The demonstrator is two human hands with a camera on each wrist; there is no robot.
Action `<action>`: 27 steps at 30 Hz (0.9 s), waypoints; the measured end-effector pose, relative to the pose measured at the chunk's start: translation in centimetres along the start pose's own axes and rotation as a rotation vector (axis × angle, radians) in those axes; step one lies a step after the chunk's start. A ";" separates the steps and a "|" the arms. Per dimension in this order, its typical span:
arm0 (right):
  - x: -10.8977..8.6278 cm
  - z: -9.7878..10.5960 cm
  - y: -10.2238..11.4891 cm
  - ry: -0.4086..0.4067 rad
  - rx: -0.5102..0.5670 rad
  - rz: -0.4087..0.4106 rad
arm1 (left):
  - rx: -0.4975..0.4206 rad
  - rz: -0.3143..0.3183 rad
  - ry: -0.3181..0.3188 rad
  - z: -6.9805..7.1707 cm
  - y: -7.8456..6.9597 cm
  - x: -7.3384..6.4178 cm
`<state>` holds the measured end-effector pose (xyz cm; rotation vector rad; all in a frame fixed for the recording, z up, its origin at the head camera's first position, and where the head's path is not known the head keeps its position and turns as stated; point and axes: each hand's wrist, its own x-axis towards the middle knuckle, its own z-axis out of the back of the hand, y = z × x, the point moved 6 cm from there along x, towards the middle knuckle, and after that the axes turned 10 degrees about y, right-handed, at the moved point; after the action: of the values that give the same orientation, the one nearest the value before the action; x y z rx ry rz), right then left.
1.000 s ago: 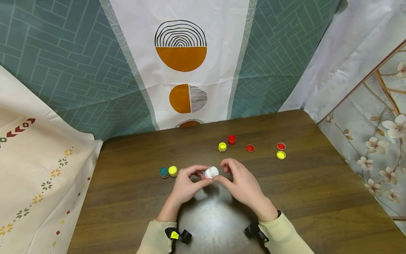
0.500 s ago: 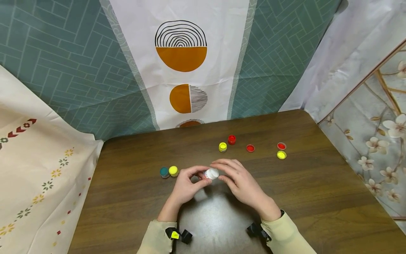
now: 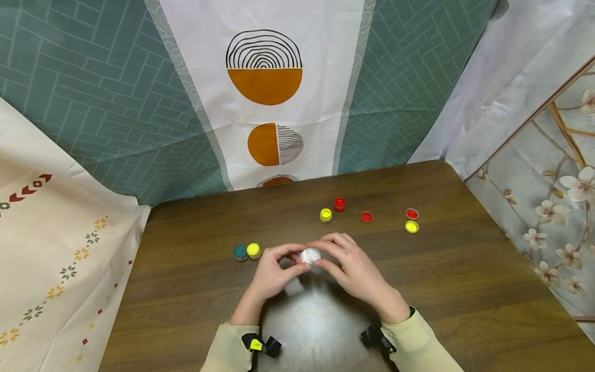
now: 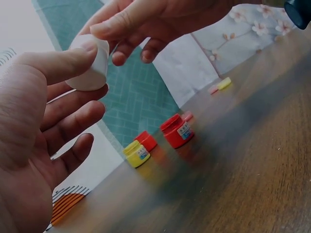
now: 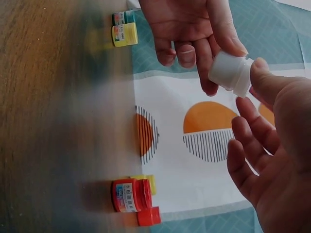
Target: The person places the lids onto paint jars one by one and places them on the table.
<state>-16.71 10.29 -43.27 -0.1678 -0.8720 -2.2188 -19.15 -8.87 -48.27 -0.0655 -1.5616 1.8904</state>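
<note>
A small white jar is held up above the table in front of me. My left hand grips its body between thumb and fingers. At its capped end, my right hand has thumb and fingertips on the white cap. Seen from the left wrist, the white jar is pinched by the left thumb, while the right thumb presses at its edge. The other right fingers hang bent beside it.
A teal jar and yellow-topped jar stand at the left. Farther back are an open yellow jar, a red jar and a round red piece. A red lid and yellow lid lie right.
The right fingers, lifted off the jar a second ago, have come over its cap, and the thumb has closed back against it. The left hand keeps its hold with little movement.
</note>
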 end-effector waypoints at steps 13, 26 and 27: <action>0.0 -0.1 -0.4 -0.033 -0.051 -0.197 | -0.001 -0.020 0.026 -0.4 -0.5 0.2; -0.3 0.3 -0.7 -0.092 -0.095 -0.252 | 0.033 0.015 0.013 -0.3 -0.3 0.2; -0.4 0.5 -0.7 -0.102 -0.079 -0.239 | 0.028 0.016 0.008 -0.3 -0.4 0.2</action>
<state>-17.02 11.17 -43.45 -0.2257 -0.8988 -2.4872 -18.99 -8.54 -47.94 -0.0730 -1.5328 1.9220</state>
